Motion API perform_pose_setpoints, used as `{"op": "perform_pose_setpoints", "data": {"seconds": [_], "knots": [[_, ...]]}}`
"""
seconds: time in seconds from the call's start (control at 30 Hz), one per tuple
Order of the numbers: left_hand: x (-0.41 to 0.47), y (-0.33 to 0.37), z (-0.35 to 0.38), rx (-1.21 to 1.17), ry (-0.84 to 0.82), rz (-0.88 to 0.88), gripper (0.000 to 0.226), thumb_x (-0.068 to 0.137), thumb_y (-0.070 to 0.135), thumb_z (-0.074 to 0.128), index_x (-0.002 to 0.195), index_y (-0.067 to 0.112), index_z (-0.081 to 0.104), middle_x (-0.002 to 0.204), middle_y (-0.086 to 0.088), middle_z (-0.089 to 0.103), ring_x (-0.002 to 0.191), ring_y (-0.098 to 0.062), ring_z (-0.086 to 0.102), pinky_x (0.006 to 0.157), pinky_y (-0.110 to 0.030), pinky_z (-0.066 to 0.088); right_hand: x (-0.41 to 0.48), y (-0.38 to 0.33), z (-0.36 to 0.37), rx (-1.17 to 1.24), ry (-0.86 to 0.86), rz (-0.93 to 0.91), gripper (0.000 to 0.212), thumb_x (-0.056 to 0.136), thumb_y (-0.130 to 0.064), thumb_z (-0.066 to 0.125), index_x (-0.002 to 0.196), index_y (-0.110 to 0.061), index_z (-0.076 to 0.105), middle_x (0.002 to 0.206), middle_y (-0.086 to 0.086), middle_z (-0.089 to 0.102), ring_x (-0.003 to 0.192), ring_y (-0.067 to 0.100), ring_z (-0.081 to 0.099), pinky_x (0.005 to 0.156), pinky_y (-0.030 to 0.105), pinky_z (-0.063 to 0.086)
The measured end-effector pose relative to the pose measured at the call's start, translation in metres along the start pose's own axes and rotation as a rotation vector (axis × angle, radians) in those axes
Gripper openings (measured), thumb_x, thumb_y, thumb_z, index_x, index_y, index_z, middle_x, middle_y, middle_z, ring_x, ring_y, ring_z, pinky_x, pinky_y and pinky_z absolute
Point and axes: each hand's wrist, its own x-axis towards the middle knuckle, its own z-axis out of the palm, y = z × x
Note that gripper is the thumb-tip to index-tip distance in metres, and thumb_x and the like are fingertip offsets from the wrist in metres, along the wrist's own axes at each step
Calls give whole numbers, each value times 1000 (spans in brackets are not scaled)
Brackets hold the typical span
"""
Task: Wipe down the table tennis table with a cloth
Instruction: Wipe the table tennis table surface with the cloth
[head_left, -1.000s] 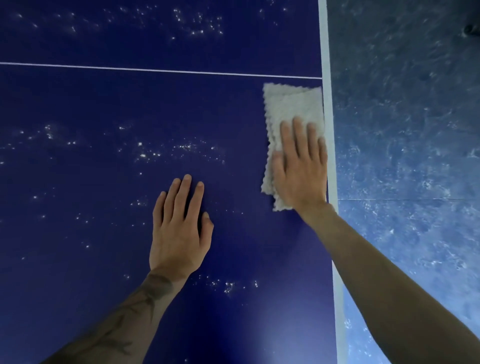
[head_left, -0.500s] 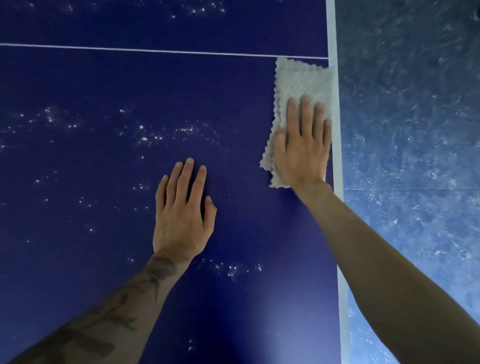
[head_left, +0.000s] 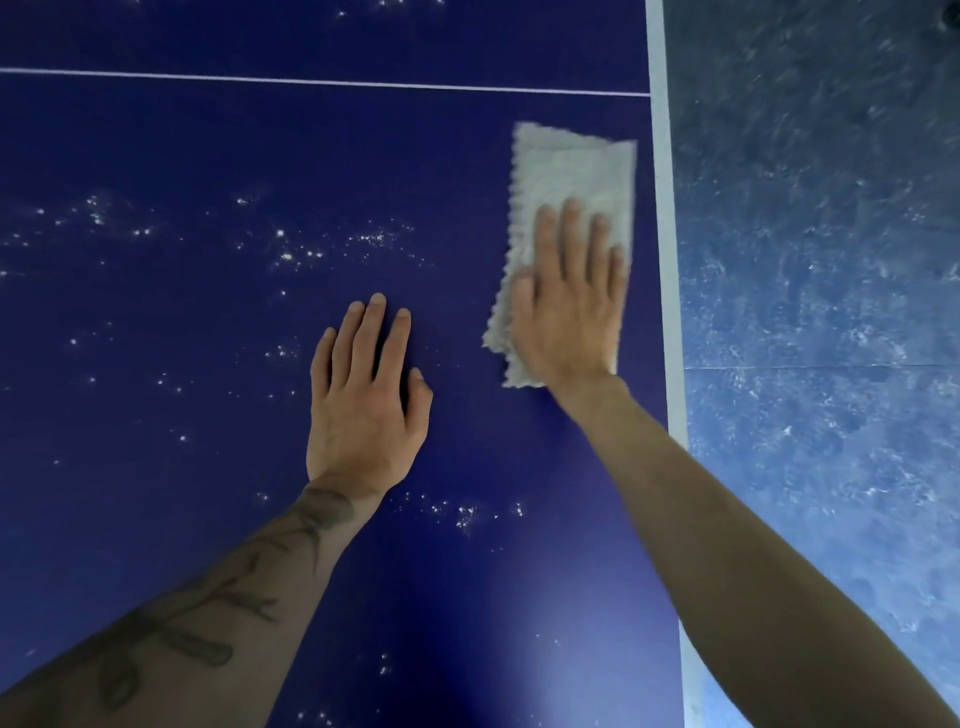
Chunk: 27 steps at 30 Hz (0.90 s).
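right hand (head_left: 569, 317) presses cloth (head_left: 571, 171) on table (head_left: 208, 338)

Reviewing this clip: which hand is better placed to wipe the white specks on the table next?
Right. The right hand presses flat on the cloth, while the left hand lies bare and flat on the table, likely bracing. The specks sit to the left of the cloth, so a sideways sweep should reach them.

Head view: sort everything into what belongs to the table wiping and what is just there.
In the job: cloth, flat under the right hand; table tennis table; white specks on it; left hand, resting flat on the table.
Just there: blue mottled floor beside the table.
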Motion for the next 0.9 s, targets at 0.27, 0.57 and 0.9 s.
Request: {"op": "perform_pose_setpoints", "data": {"seconds": [0.27, 0.57, 0.9], "knots": [[0, -2, 1, -10, 4, -3, 57, 108, 31, 37, 161, 11, 37, 171, -12, 28, 160, -30, 21, 132, -48, 11, -48, 55, 0, -34, -37, -145, 65, 109, -41, 25, 171, -23, 19, 179, 5, 13, 165, 32, 10, 133, 54, 12], [0, -1, 1, -1, -6, 1, 57, 108, 31, 36, 162, 12, 35, 172, -11, 26, 161, -28, 19, 133, -46, 9, -60, -2, 10, -41, -46, -267, 65, 111, -41, 24, 172, -19, 14, 179, 9, 7, 166, 33, 4, 133, 54, 11], [-3, -1, 0, -16, 9, 11, 56, 109, 31, 36, 161, 11, 37, 171, -12, 28, 161, -29, 20, 133, -46, 9, -43, 6, 6, 1, 23, 34, 68, 109, -43, 18, 172, -18, 11, 179, 12, 7, 165, 37, 6, 133, 56, 8]]}}
